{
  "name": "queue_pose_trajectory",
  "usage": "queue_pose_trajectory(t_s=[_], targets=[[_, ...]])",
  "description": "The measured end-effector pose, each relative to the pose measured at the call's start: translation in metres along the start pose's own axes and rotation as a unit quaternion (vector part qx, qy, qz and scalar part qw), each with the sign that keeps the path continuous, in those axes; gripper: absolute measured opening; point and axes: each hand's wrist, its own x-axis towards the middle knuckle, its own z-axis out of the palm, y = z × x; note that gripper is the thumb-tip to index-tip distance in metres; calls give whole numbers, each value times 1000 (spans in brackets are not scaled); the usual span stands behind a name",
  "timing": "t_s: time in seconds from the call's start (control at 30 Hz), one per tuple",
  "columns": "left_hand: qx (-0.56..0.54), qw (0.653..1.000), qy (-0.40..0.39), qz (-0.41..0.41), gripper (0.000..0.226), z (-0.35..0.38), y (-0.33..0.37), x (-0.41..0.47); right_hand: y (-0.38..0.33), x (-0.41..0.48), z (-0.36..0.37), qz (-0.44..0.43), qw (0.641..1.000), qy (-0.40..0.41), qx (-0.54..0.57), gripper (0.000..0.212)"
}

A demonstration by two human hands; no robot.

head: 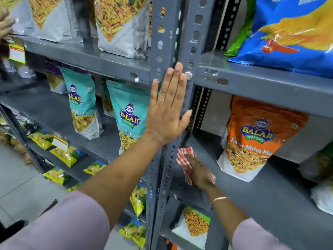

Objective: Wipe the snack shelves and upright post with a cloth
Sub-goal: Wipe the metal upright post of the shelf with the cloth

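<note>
The scene is lit evenly and brightly from overhead — no single lamp is seen. Soft sheen is thrown off the blue snack bag (292, 33) at upper right and off the glossy white pouches (122, 27) at the top. The grey upright post (173, 33) is rendered sharp at centre, with chipped paint clearly resolved. Deep shadow is cast under each shelf; the right hand (199, 173) and the checked cloth (183, 159) are dimmed by it, with slight blur. The left hand (168, 107) is well exposed. Wide-angle bending is noted at the edges — shelves are splayed outward, and softness is seen at far left.
</note>
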Motion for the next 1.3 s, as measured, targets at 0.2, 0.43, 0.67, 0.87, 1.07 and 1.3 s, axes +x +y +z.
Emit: queue_pose_trajectory(t_s=[0.2,0.43,0.67,0.87,1.07,1.3], targets=[[4,1000,-10,-5,74,-3,3,2,-31,-121,1,2,999,23,-30,40],[2,999,-19,-38,67,-10,8,5,0,-104,-48,80,963,94,238,24],[-5,999,-2,-38,69,-6,8,4,-3,-40,48,54,991,-10,-118,59],[-11,999,-3,-39,70,-9,8,4,-11,-57,21,57,996,10,-71,57],[1,999,-20,-48,72,-14,11,6,81,-121,-19,295,947,109,-67,66],[-2,999,-20,-37,76,-11,8,4,26,-93,25,95,983,65,-143,68]])
